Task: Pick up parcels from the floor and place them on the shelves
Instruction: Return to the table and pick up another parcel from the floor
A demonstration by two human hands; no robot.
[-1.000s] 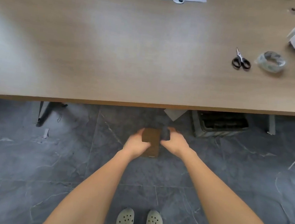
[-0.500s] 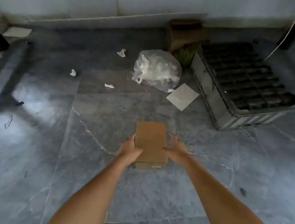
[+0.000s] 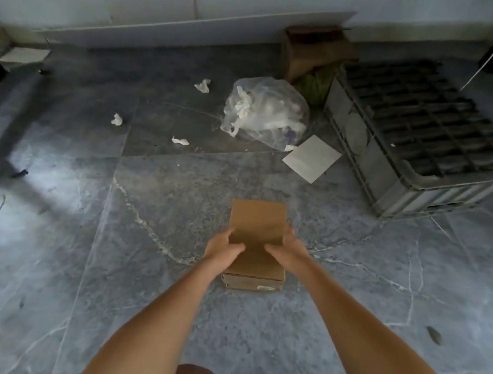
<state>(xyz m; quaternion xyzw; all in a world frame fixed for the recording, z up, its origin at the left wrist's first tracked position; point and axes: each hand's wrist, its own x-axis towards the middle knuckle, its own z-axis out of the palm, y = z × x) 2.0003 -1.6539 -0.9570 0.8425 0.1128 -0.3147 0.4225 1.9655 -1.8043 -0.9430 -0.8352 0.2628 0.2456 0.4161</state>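
Note:
A small brown cardboard parcel [image 3: 258,222] lies flat on the grey marble floor just ahead of my knees. My left hand [image 3: 222,246] grips its left edge, with the thumb on top. On the opposite edge my right hand [image 3: 289,248] holds it, fingers curled over the top face. Both forearms reach down and forward to it. The near end of the parcel shows a white label strip. No shelf is in view.
A grey plastic crate [image 3: 368,146] stands at the right. Behind the parcel lie a clear plastic bag of waste [image 3: 263,114], a white card [image 3: 311,157], and scraps of tissue [image 3: 117,119]. A brown open box [image 3: 313,52] sits by the wall.
The view dropped from the tabletop to the floor under it as I crouched. Both hands went down with the parcel, which now sits at floor level, and slid toward its middle.

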